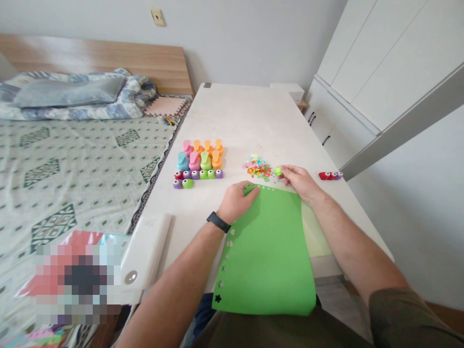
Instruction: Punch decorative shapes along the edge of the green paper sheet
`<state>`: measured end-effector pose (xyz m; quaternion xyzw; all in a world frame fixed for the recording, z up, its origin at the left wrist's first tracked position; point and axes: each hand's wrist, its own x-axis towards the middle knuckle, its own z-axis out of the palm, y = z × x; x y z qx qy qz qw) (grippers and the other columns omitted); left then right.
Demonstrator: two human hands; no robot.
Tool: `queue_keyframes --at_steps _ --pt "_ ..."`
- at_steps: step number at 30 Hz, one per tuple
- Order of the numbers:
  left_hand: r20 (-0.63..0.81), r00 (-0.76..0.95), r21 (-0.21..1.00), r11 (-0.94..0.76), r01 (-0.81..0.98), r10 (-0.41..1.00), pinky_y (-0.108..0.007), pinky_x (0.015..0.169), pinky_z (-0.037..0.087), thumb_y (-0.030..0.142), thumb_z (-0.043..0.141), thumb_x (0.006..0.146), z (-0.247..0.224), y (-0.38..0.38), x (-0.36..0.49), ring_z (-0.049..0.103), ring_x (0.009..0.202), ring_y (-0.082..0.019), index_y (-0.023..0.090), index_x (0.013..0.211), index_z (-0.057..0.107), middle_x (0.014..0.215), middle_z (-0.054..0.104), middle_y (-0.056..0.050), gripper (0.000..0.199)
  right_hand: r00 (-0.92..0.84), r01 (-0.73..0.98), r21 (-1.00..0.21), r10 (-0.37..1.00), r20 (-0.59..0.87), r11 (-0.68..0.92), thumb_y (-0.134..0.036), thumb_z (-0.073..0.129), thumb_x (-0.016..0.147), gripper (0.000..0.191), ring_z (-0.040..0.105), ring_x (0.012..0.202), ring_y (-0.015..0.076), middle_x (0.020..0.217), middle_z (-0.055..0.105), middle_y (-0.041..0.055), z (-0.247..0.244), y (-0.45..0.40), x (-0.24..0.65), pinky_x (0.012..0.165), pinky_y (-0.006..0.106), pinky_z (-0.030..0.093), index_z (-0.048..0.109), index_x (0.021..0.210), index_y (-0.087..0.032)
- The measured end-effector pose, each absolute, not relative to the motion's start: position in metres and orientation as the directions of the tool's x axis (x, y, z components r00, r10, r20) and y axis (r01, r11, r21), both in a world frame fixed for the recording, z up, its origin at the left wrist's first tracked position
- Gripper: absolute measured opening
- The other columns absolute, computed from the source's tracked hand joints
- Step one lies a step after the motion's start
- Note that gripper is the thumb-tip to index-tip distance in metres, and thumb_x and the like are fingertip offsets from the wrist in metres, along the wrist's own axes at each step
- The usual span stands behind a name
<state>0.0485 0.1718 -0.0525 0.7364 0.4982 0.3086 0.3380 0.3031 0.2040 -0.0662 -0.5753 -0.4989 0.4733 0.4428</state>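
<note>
A green sheet of paper (pixel 270 251) hangs over the table's near edge. Punched shapes run down its left side and along part of its far edge. My left hand (pixel 237 199) grips its far left corner, thumb on top and fingers mostly hidden beneath. Just beyond the far edge, toward the right, my right hand (pixel 297 181) pinches a small green craft punch (pixel 278 171). Beside that punch lies a pile of colourful paper cut-outs (pixel 256 167). Whether the punch touches the paper, I cannot tell.
Several large craft punches (pixel 206 162) and small ones (pixel 195 175) stand in rows at left. More small punches (pixel 330 176) sit at right. A long white device (pixel 147 246) lies at the table's left edge. Pale yellow paper (pixel 316 232) shows under my right forearm.
</note>
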Motion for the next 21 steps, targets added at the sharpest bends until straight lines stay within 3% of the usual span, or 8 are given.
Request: queue_keyframes --at_steps 10,21 --pt "0.132 0.320 0.797 -0.292 0.528 0.938 -0.027 0.067 0.042 0.045 0.055 0.094 -0.053 0.171 0.050 0.060 0.071 -0.016 0.017 0.091 0.072 0.079 0.072 -0.001 0.034 0.061 0.236 -0.967 0.995 -0.083 -0.095 -0.058 0.072 0.082 0.051 0.053 0.065 0.0116 0.087 0.073 0.0051 -0.058 0.201 0.300 0.059 0.025 0.038 0.076 0.109 -0.015" --pt "0.123 0.323 0.787 -0.290 0.544 0.938 -0.026 0.065 0.039 0.043 0.055 0.094 -0.050 0.170 0.050 0.058 0.069 -0.014 0.016 0.089 0.071 0.078 0.071 -0.001 0.032 0.008 0.364 -0.931 1.000 -0.008 -0.011 -0.058 0.068 0.085 0.050 0.061 0.078 0.0165 0.088 0.072 0.0056 -0.037 0.203 0.297 0.071 0.029 0.046 0.075 0.109 -0.014"
